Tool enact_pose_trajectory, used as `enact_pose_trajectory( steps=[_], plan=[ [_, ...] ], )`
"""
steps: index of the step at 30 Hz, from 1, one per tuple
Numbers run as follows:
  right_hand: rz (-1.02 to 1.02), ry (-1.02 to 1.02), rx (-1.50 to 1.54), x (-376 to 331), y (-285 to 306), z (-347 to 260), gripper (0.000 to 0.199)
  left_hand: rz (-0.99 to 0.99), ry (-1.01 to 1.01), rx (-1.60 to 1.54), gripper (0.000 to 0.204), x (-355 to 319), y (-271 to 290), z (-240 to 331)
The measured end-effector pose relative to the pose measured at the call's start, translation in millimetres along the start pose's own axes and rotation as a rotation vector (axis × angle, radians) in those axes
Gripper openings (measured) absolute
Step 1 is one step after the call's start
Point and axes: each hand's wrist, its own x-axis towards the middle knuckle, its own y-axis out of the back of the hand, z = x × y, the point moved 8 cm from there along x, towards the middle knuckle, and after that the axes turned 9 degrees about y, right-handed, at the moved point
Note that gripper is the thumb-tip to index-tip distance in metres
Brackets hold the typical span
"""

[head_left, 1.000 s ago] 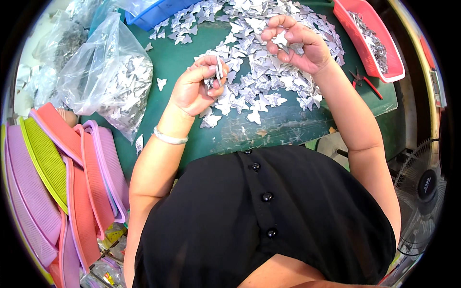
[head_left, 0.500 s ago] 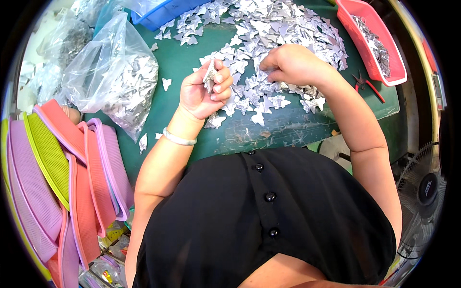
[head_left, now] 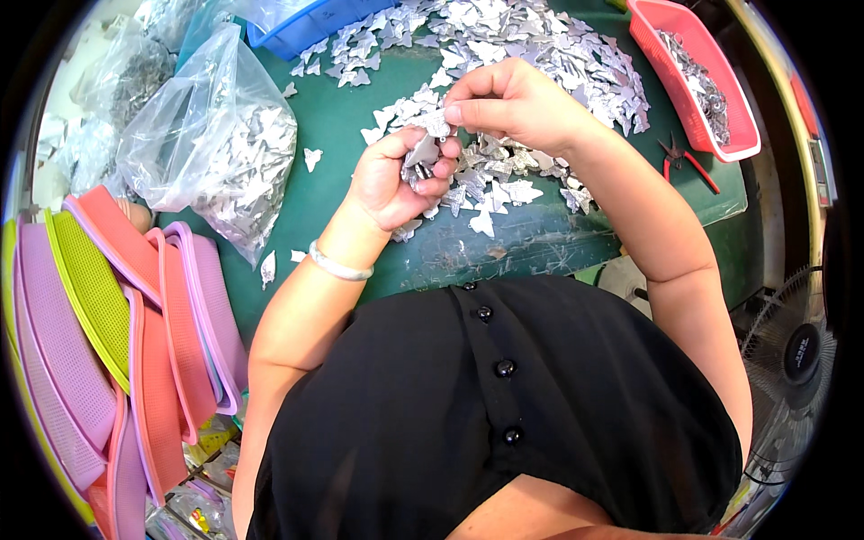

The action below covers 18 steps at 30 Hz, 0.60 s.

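Observation:
Several flat, silvery butterfly-shaped metal pieces (head_left: 419, 160) are stacked in my left hand (head_left: 393, 180), whose fingers curl round them. My right hand (head_left: 508, 103) pinches one more butterfly piece (head_left: 436, 123) between thumb and forefinger, right above the stack and close to the left fingertips. Whether that piece touches the stack I cannot tell. Beneath and beyond both hands, a wide heap of the same butterfly pieces (head_left: 576, 63) spreads over the green tabletop (head_left: 342, 121).
A clear plastic bag (head_left: 220, 135) of similar pieces lies at left, beside stacked coloured plastic baskets (head_left: 99, 333). A blue bin (head_left: 310, 27) stands at the back. At right are a pink basket (head_left: 747, 126) of small metal parts, red-handled pliers (head_left: 688, 162) and a fan (head_left: 796, 351).
My right hand has lifted from the heap and moved left to my left hand, now with a butterfly piece in its fingertips. My left hand has shifted slightly right and turned its stack.

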Motion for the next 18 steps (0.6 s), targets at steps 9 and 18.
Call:
enact_pose_trajectory(
  steps=[9,18],
  plan=[
    [0.023,-0.057,0.078,-3,2,9,0.015,0.129,-0.115,0.073,0.022,-7,4,8],
    [0.019,-0.053,0.027,-5,1,8,0.014,0.237,-0.223,0.185,0.014,-14,-7,18]
  ],
)
